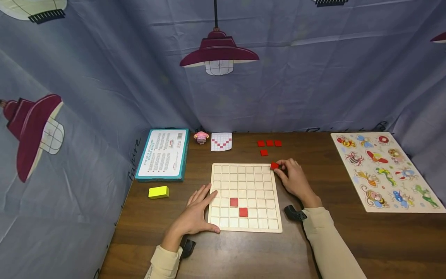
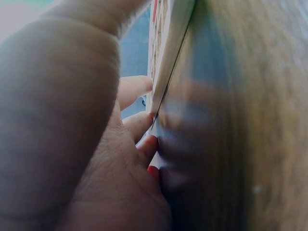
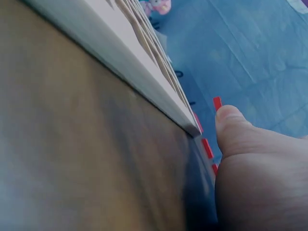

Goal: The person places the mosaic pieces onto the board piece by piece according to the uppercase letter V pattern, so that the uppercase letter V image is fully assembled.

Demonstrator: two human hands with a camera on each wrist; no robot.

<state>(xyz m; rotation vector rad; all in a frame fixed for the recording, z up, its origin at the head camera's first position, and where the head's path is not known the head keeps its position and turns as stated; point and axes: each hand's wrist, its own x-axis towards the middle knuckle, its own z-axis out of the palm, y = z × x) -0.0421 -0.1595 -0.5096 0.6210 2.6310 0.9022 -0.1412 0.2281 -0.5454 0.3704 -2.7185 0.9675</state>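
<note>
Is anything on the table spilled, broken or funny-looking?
No, nothing stands out. Two red squares sit neatly in the wooden board, and the right hand holds another red square.

High head view down onto board [image 1: 243, 181]

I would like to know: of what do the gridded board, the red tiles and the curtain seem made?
Gridded board: probably wood, matte; pale tan with a thick, plain edge.
Red tiles: painted wood or plastic, smooth; the even colour leaves it open.
Curtain: likely fabric, mostly dull, shown by its folds and creases.
</note>
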